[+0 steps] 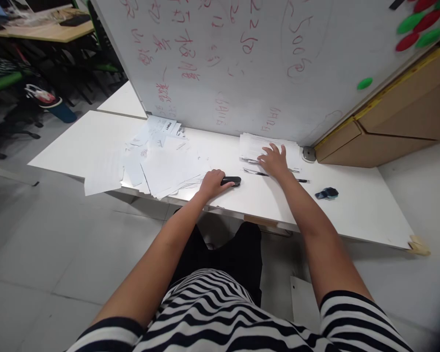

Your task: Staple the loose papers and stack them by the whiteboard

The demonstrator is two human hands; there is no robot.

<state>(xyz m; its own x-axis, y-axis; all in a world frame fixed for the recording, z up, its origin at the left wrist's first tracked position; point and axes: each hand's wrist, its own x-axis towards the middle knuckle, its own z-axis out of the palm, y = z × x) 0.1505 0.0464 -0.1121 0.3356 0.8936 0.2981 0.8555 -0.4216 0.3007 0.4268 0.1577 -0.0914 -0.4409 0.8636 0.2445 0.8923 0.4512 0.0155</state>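
Observation:
Near the front edge of the white table, my left hand [211,185] is closed round a black stapler [234,181], whose end sticks out to the right. My right hand [274,160] rests with spread fingers on a stack of white paper [251,144] against the whiteboard. A silvery pen-like stick [247,160] lies along the stack's front edge, partly under that hand. Just in front is a dark pen [254,171], crossed by my right wrist. To the left of my left hand spreads a messy pile of paper sheets [172,168].
A whiteboard [194,93] with red writing stands along the table's back. Cardboard boxes [396,132] and a small grey device [308,154] are at the right. A dark wristwatch-like object [327,193] lies on the white table [366,210]. One sheet overhangs the front edge.

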